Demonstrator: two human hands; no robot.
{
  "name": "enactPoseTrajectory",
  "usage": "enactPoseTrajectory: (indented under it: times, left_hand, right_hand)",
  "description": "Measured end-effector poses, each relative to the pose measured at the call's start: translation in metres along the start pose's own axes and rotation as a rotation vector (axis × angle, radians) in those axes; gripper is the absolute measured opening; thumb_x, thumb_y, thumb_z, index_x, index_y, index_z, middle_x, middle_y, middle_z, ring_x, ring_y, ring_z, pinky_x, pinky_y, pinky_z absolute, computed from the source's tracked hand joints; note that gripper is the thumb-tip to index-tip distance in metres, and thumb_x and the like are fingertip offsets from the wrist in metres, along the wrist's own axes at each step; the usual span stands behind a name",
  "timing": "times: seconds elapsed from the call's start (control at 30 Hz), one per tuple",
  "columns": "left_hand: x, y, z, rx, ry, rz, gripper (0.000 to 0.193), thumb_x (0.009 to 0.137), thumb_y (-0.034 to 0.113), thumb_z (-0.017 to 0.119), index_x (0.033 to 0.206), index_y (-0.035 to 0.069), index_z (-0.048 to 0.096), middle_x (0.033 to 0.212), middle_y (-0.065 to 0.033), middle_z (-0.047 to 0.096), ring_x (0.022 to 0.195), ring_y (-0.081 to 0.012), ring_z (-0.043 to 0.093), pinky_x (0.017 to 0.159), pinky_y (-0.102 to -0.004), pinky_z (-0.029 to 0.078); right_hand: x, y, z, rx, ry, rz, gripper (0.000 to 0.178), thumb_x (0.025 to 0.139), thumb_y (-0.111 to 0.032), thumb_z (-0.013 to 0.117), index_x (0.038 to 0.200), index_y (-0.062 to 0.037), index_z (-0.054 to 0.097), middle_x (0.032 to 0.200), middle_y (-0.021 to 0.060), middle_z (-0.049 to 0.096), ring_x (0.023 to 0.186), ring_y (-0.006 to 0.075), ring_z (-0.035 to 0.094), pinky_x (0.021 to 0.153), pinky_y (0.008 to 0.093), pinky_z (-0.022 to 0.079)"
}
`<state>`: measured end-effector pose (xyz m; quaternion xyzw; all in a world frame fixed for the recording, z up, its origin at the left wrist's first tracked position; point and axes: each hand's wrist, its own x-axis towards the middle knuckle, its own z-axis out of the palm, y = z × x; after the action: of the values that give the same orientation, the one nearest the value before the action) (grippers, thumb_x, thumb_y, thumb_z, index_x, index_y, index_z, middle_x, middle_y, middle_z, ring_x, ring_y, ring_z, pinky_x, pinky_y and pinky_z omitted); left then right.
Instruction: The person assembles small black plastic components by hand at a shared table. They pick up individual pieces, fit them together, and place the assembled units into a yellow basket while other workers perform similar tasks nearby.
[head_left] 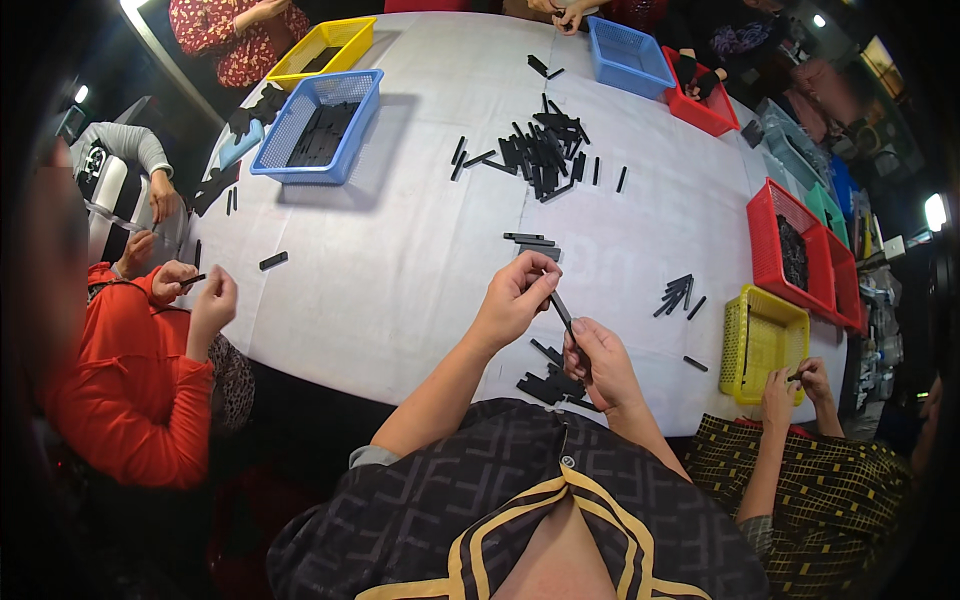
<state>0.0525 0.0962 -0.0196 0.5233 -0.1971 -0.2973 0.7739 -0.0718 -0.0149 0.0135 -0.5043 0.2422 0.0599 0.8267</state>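
Desk (400, 250): one, round, white cloth over it, people seated around.
Baskets: seven clear to count. Two blue (318, 126) (628, 55), two yellow (322, 48) (764, 340), three red (704, 108) (790, 245) (845, 285); a green-edged bin beyond the right-hand reds, hard to make out.
Big pile (545, 150): one heap of black strips at desk centre, far side; too many to count, with loose strips round it.
Small piles: two. One fan of strips (676, 294) right of centre, one cluster (548, 385) at the near edge, just under the right hand.
Flat strips (532, 240): about three, lying just beyond the left hand.
Left hand (515, 298): fingers pressed together, pinching the upper end of one strip.
Right hand (598, 362): fingers curled shut round the lower end of the same strip.
Strip (562, 310): one, thin, black, slanted between the two hands, above the desk's near edge.
Other hands: a pair in red sleeves (190, 290) at left, a pair at the near yellow basket (795, 385).
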Motion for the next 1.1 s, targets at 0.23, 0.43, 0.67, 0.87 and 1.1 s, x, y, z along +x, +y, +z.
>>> enactPoseTrajectory:
  times: [0.23,0.43,0.67,0.87,1.1]
  left_hand:
    - [-0.001,0.011,-0.006,-0.135,0.037,-0.041,0.018,0.094,0.017,0.043,0.098,0.002,0.051,0.060,-0.0007,0.047,0.053,-0.0072,0.044,0.046,-0.0194,0.034]
    - [-0.005,0.019,-0.004,-0.171,0.027,-0.072,0.019,0.094,0.020,0.045,0.098,0.002,0.052,0.061,-0.0001,0.047,0.054,-0.0069,0.045,0.047,-0.0197,0.034]
    - [-0.009,0.020,0.002,-0.131,-0.041,-0.086,0.011,0.090,0.014,0.053,0.092,0.002,0.054,0.066,0.0022,0.049,0.054,-0.0052,0.045,0.047,-0.0185,0.033]
    - [-0.008,0.016,0.004,-0.096,-0.044,-0.081,0.015,0.088,0.015,0.057,0.097,0.004,0.052,0.070,0.0017,0.051,0.057,-0.0059,0.046,0.050,-0.0206,0.034]
    - [-0.003,0.020,0.031,1.081,0.302,0.564,0.044,0.076,0.012,0.064,0.117,0.007,0.046,0.109,-0.0109,0.049,0.102,-0.0269,0.045,0.088,-0.0394,0.031]
  right_hand:
    - [-0.006,-0.004,0.002,0.023,-0.029,-0.026,0.027,0.093,-0.026,0.048,0.076,-0.0048,0.049,0.061,-0.0008,0.043,0.050,0.0065,0.038,0.047,0.0196,0.031]
    - [-0.007,-0.006,0.005,0.050,-0.057,-0.034,0.026,0.093,-0.026,0.049,0.077,-0.0045,0.049,0.063,-0.0007,0.044,0.051,0.0069,0.039,0.048,0.0198,0.032]
    - [-0.006,-0.003,0.000,0.181,-0.156,0.057,0.028,0.093,-0.027,0.047,0.078,-0.0046,0.048,0.065,0.0014,0.046,0.053,0.0081,0.040,0.049,0.0215,0.033]
    - [-0.005,-0.005,0.005,0.380,-0.256,0.133,0.031,0.096,-0.028,0.038,0.075,-0.0049,0.044,0.061,0.0018,0.041,0.049,0.0097,0.035,0.048,0.0235,0.032]
    - [-0.001,0.003,0.012,0.380,-0.123,0.188,0.030,0.095,-0.028,0.042,0.074,-0.0065,0.043,0.059,-0.0002,0.037,0.047,0.0075,0.031,0.047,0.0220,0.030]
